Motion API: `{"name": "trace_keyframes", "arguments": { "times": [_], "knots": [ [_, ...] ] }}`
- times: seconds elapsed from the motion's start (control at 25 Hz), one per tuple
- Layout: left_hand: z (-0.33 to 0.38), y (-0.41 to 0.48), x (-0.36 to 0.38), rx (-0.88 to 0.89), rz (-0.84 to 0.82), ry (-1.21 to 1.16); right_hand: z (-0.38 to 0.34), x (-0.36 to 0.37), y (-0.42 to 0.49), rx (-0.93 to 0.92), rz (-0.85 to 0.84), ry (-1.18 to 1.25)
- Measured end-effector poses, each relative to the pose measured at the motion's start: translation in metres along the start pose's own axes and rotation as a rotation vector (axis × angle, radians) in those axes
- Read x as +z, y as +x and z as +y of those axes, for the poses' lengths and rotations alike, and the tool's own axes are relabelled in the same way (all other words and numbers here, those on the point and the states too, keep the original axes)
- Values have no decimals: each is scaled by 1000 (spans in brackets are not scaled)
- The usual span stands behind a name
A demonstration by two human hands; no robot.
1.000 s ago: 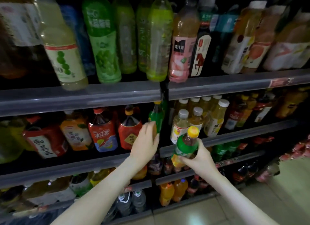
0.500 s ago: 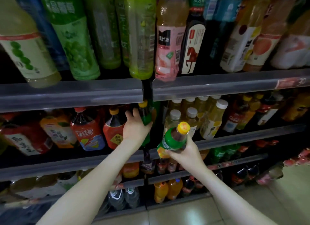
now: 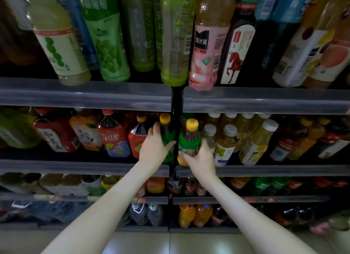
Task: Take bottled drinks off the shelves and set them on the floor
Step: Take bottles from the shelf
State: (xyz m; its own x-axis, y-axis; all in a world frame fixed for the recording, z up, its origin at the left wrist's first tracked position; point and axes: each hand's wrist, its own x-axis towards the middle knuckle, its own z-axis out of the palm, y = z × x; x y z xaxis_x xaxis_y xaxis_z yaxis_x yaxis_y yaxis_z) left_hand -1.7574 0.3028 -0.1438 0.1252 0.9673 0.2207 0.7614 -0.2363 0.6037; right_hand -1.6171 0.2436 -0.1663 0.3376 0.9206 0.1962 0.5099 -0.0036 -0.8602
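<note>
Above shelf-edge [image 3: 85,167]: left bottle [image 3: 169,135], right bottle [image 3: 190,140].

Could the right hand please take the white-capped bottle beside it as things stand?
Probably not: the right hand grips a yellow-capped bottle, though the white-capped bottle stands at the shelf front.

Along the top row a pale bottle with green dots [image 3: 56,51], a green grape-label bottle [image 3: 106,45], a pink-labelled bottle [image 3: 206,51] and a dark bottle with a red horse label [image 3: 234,64] lean out over a clear plastic rail [image 3: 85,96]. A dark upright post [image 3: 177,98] runs down between the left and right bays. In the middle row a red-labelled tea bottle [image 3: 113,138] stands on the left, and white-capped bottles of pale yellow drink [image 3: 225,146] stand on the right. Low down, orange soda bottles [image 3: 186,214] stand side by side under a red price strip [image 3: 265,199].
</note>
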Motion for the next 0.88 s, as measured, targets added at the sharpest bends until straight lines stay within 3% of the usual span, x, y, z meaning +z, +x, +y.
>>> {"name": "trace_keyframes", "arguments": {
  "times": [0.16, 0.36, 0.64, 0.88],
  "knots": [
    [-5, 2, 1, 1, -6, -39, 7, 15, 3, -21, 4, 29],
    [-12, -1, 2, 25, 4, -86, 17, 23, 7, 6, -9, -101],
    [-16, -4, 4, 81, 137, 155, 7, 26, 11, -308, 296, -563],
    [-13, -2, 19, 112, 170, 190, 7, 17, 34, -315, 257, -712]
  ]
}}
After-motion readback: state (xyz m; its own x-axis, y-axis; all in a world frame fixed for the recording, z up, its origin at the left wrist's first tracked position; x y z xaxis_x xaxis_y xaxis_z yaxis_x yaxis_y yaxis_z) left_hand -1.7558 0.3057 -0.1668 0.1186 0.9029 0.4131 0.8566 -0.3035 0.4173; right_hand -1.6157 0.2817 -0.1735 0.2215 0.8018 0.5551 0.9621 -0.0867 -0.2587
